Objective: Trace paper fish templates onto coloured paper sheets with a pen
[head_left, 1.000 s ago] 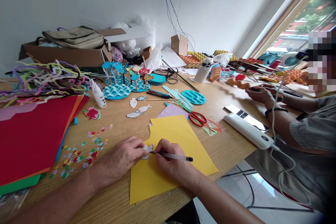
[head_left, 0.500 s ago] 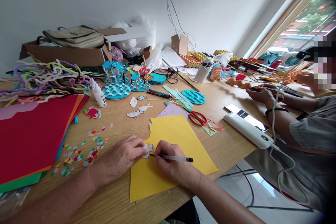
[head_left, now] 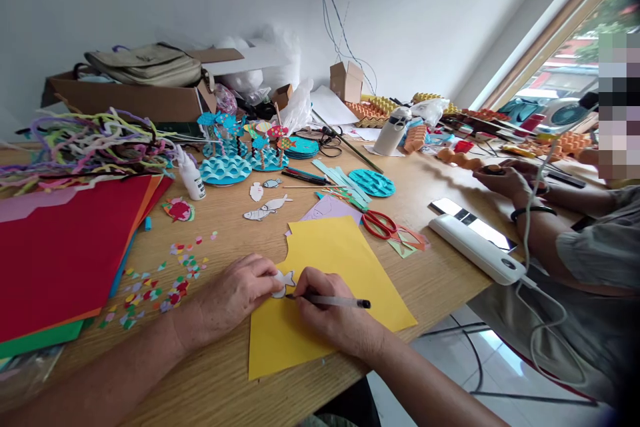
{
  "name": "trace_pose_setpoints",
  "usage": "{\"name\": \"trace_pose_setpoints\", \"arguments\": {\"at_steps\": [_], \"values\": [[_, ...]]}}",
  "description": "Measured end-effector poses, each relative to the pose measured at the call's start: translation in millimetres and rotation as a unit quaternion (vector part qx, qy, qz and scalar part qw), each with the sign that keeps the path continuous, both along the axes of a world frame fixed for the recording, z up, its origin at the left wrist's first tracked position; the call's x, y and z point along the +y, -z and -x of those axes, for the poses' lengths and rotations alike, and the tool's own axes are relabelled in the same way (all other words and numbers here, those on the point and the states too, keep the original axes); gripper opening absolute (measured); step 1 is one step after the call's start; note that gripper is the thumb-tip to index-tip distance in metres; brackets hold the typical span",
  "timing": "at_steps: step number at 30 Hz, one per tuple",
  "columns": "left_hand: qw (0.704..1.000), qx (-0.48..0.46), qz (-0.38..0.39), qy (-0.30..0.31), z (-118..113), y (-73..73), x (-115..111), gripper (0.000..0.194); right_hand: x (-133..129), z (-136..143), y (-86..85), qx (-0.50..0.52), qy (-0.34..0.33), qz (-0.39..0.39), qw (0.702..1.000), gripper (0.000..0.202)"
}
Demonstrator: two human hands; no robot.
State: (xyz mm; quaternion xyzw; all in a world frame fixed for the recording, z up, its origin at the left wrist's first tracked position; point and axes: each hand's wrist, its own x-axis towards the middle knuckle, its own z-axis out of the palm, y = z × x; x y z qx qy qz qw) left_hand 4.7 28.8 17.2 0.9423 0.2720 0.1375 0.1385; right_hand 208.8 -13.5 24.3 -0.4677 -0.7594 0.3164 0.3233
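Beneath the left fingers [head_left: 264, 271], pressing down, the white paper fish cutout [head_left: 285, 281] seems light and flimsy, best held mid-body; the right fingers [head_left: 311, 278] pinch a gel pen [head_left: 340, 301].

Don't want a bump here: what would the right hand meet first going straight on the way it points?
Probably the white fish on the yellow sheet, just ahead of the pen; the left hand lies beyond, fingers on the fish. Whether pen and fish touch is unclear.

Beige bag [head_left: 145, 67] atop a brown cardboard box [head_left: 125, 100]
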Motion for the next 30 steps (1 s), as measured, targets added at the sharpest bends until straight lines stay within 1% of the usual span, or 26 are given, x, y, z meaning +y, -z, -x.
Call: {"name": "trace_pose_setpoints", "arguments": {"at_steps": [7,13,15,18,21,30], "values": [[1.0,-0.007,0.015,-0.002,-0.8,-0.7,0.2,0.019,0.7,0.2,-1.7,0.003,-0.014,0.004,1.0,0.012],[0.999,-0.03,0.027,0.003,0.1,2.7,1.1,0.017,2.0,0.9,-1.8,0.008,-0.022,0.009,1.0,0.011],[0.999,-0.031,0.02,0.002,0.2,3.5,1.1,0.017,4.1,-0.5,-2.5,0.026,-0.016,0.025,0.999,0.009],[0.999,-0.028,0.017,-0.002,-0.1,2.9,1.0,0.017,7.5,-2.6,-3.2,0.046,0.016,0.045,0.998,0.007],[1.0,-0.018,0.018,-0.005,-1.0,1.3,1.2,0.018,8.9,-2.8,-2.4,0.034,0.04,0.033,0.998,0.007],[1.0,-0.011,0.009,-0.006,-0.9,0.4,1.1,0.021,8.5,0.0,2.6,0.029,0.034,0.018,0.999,0.008]]}}
